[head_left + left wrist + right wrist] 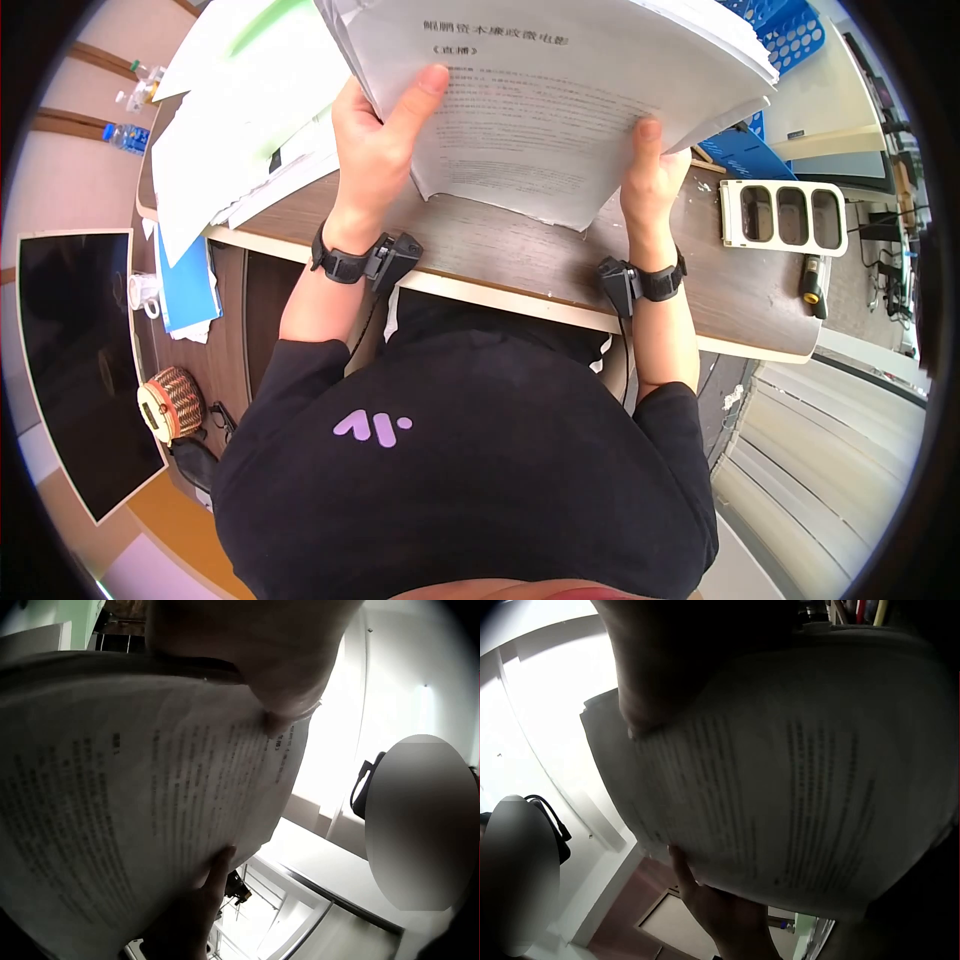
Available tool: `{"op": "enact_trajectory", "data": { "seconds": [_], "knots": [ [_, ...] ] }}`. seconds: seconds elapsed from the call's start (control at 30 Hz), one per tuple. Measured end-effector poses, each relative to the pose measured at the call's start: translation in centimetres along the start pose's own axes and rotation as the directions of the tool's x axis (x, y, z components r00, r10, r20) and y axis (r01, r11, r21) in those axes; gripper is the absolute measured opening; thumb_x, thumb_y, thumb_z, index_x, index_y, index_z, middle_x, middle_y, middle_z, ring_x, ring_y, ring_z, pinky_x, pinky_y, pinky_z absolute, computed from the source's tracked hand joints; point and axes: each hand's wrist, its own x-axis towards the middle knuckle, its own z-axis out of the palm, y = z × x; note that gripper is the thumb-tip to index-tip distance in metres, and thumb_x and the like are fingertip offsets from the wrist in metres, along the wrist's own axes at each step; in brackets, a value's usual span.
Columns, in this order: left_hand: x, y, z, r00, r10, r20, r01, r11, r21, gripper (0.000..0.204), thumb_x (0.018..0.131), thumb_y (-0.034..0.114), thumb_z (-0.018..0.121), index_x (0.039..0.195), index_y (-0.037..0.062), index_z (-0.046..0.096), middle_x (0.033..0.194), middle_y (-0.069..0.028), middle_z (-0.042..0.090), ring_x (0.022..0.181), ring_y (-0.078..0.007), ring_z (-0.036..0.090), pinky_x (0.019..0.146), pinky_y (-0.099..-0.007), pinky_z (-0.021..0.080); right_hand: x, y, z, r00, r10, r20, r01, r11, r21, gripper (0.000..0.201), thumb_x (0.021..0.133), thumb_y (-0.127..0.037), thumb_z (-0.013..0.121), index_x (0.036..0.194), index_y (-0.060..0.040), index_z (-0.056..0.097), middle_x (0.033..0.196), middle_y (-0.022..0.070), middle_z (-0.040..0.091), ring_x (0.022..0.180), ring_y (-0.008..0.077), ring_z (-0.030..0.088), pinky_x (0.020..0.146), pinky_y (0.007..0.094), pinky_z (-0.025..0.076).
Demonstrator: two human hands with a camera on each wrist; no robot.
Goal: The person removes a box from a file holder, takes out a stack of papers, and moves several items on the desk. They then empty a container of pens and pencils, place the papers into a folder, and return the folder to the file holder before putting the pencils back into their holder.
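A thick stack of printed sheets [530, 120] is held up above the desk's near part, its printed face toward the head camera. My left hand [378, 140] grips its left side, thumb on the front page, fingers hidden behind. My right hand [652, 185] grips the right side the same way, thumb on the page. The left wrist view shows the stack [150, 772] with the left hand [262, 652] large at the top and the right hand [195, 907] below. In the right wrist view the page [780, 772] lies between the right hand [667, 667] and the left hand [724, 911].
Loose papers [235, 110] cover the desk's left part. On the right are a white three-slot holder [783, 216], a dark cylindrical item with a yellow band [815, 285] and blue perforated baskets [790, 35]. A blue folder [188, 285] and a woven container [172, 404] are at the left.
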Motion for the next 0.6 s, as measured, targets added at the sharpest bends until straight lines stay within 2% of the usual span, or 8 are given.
{"op": "enact_trajectory", "data": {
  "seconds": [0.03,0.13,0.27,0.47,0.6],
  "knots": [
    [0.1,-0.1,0.2,1.000,0.019,-0.015,-0.019,1.000,-0.004,0.025,0.092,0.018,0.075,0.108,0.0009,0.067,0.098,-0.0027,0.070,0.089,-0.0099,0.061,0.080,-0.0259,0.048,0.0,0.0,-0.2,1.000,0.008,0.015,-0.008,1.000,-0.019,0.043,0.093,-0.036,0.072,0.113,0.0008,0.063,0.102,0.0060,0.066,0.095,0.0155,0.059,0.085,0.0308,0.047],
    [0.2,-0.4,0.6,0.997,0.057,-0.051,-0.058,0.998,-0.011,0.023,0.093,0.019,0.074,0.106,0.0007,0.068,0.096,-0.0029,0.071,0.087,-0.0092,0.062,0.080,-0.0255,0.048,-0.7,-2.2,-0.9,0.961,0.219,0.172,-0.214,0.976,-0.045,0.046,0.086,-0.027,0.078,0.118,0.0023,0.062,0.108,0.0094,0.067,0.102,0.0187,0.061,0.090,0.0337,0.049],
    [0.2,-0.6,0.7,0.993,0.072,-0.089,-0.072,0.997,-0.002,0.024,0.093,0.019,0.075,0.106,0.0006,0.067,0.098,-0.0041,0.071,0.088,-0.0093,0.062,0.079,-0.0249,0.048,-1.5,-2.9,-1.3,0.795,0.443,0.414,-0.392,0.897,-0.207,0.051,0.077,-0.016,0.082,0.120,0.0034,0.063,0.113,0.0122,0.069,0.106,0.0217,0.063,0.095,0.0362,0.049],
    [0.0,-0.5,0.9,0.992,0.067,-0.108,-0.066,0.998,0.016,0.027,0.093,0.022,0.075,0.107,0.0002,0.066,0.098,-0.0045,0.071,0.088,-0.0095,0.062,0.080,-0.0251,0.049,-2.0,-1.0,-1.9,0.807,0.469,0.358,-0.341,0.866,-0.366,0.036,0.079,-0.017,0.081,0.109,0.0011,0.072,0.107,0.0132,0.074,0.102,0.0227,0.066,0.094,0.0356,0.049],
    [-0.3,-0.5,0.9,0.991,0.077,-0.108,-0.071,0.996,0.058,0.030,0.093,0.024,0.075,0.108,0.0000,0.066,0.100,-0.0046,0.071,0.089,-0.0096,0.062,0.081,-0.0254,0.049,-2.0,-0.9,-1.9,0.816,0.460,0.351,-0.344,0.873,-0.345,0.031,0.080,-0.018,0.081,0.103,0.0011,0.074,0.105,0.0134,0.074,0.100,0.0233,0.067,0.093,0.0357,0.050]
  ]
}}
